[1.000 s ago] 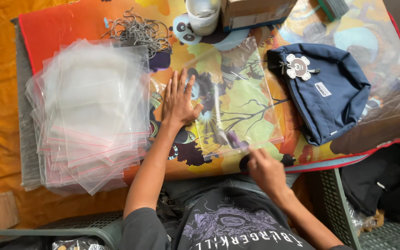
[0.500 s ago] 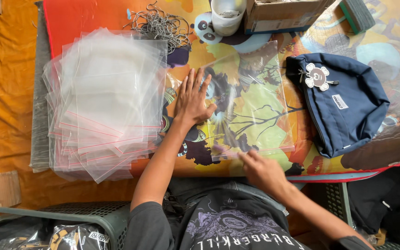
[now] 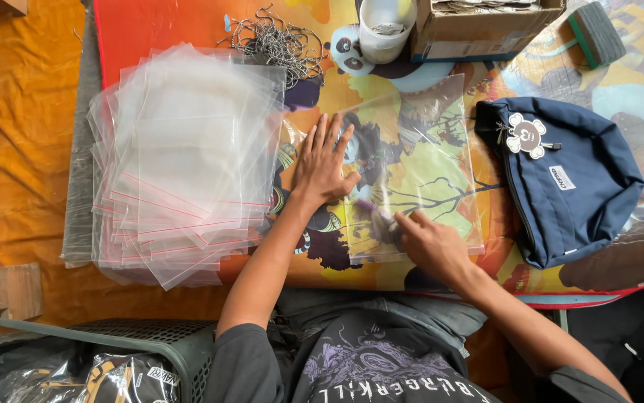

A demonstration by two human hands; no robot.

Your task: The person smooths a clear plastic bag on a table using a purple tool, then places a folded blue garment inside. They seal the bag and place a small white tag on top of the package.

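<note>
Stack of clear bags (image 3: 184,160) at frame left on the surface (image 3: 173,30). Left hand (image 3: 324,160), centre: flat, fingers spread, grip open, pressing clear bag (image 3: 411,164). Bag's long axis runs top-to-bottom, mouth toward frame bottom. Right hand (image 3: 430,242), lower centre-right: grip pinched on the bag's lower edge.

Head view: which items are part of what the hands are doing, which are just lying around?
In hand:
- clear plastic bag, flat on the table
- left hand, pressed flat on the bag's edge
- right hand, fingers at the bag's near edge

Lying about:
- stack of clear bags
- navy pouch
- pile of metal hooks
- white cup
- cardboard box
</note>
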